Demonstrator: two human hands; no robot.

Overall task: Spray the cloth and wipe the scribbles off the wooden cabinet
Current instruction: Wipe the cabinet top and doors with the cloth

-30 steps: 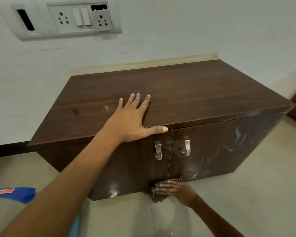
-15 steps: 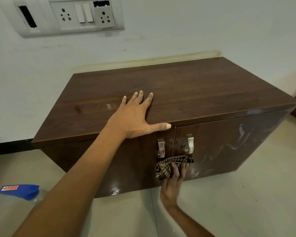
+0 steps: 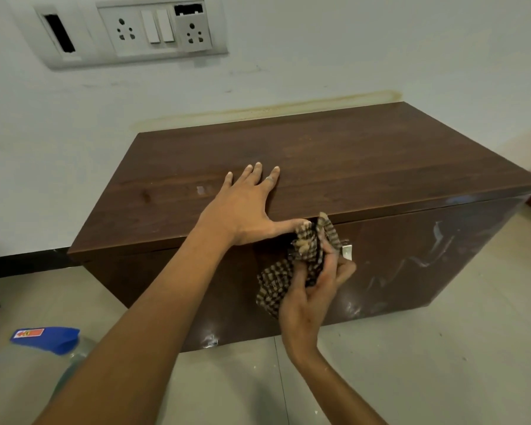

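Note:
A low dark wooden cabinet (image 3: 334,167) stands on the floor against the wall. White scribbles (image 3: 423,253) mark its glossy right door. My left hand (image 3: 246,207) lies flat on the cabinet top with fingers spread and the thumb along the front edge. My right hand (image 3: 316,289) holds a brown checked cloth (image 3: 292,268) bunched against the upper front of the doors, just below my left thumb. It covers one metal handle; the other handle (image 3: 347,252) peeks out beside it. A spray bottle with a blue head (image 3: 48,338) lies on the floor at the lower left.
A white switch and socket plate (image 3: 129,29) is mounted on the wall above the cabinet. Pale floor tiles (image 3: 426,363) spread in front. A dark skirting strip (image 3: 22,263) runs along the wall at the left.
My right hand has lifted the cloth from the bottom edge of the doors up the front to the handles near the top edge. My left hand stays flat on the top.

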